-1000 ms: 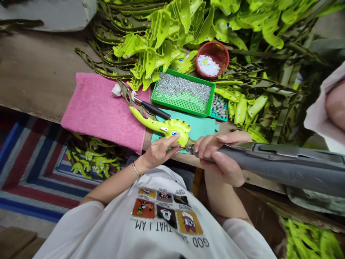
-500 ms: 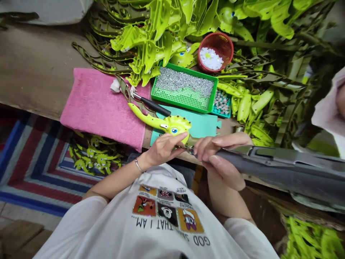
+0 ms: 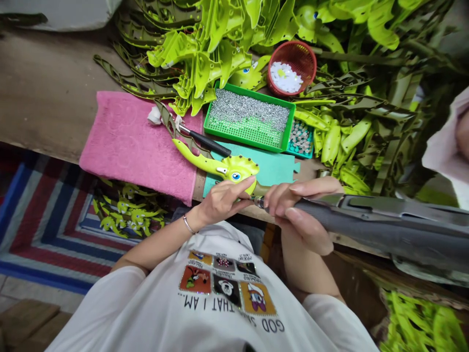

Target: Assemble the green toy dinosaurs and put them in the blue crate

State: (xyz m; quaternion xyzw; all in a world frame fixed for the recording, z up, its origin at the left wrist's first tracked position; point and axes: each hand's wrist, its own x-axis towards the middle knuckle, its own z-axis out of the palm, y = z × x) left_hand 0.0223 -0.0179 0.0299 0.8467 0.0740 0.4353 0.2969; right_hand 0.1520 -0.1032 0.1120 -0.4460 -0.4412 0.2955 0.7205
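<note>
A lime-green plastic toy dinosaur head (image 3: 242, 166) with a blue eye and a long curved crest lies at the near table edge, partly on a teal foam mat (image 3: 273, 164). My left hand (image 3: 225, 198) is closed on its lower side, the index finger stretched along it. My right hand (image 3: 302, 208) grips the front of a long dark power screwdriver (image 3: 373, 220), which lies almost level. Its metal tip meets the toy beside my left fingertips; the exact contact is hidden. Just beyond the toy is a black-handled tool (image 3: 208, 143).
A green tray (image 3: 249, 139) of screws stands beyond the mat, with a red basket (image 3: 293, 58) of white pieces behind it. A pink towel (image 3: 135, 146) lies left. Green toy parts (image 3: 216, 29) pile up at the back and right. Another person's sleeve (image 3: 449, 146) shows far right.
The whole view has shifted very slightly. Both hands, the toy head and the screwdriver keep the same places relative to one another.
</note>
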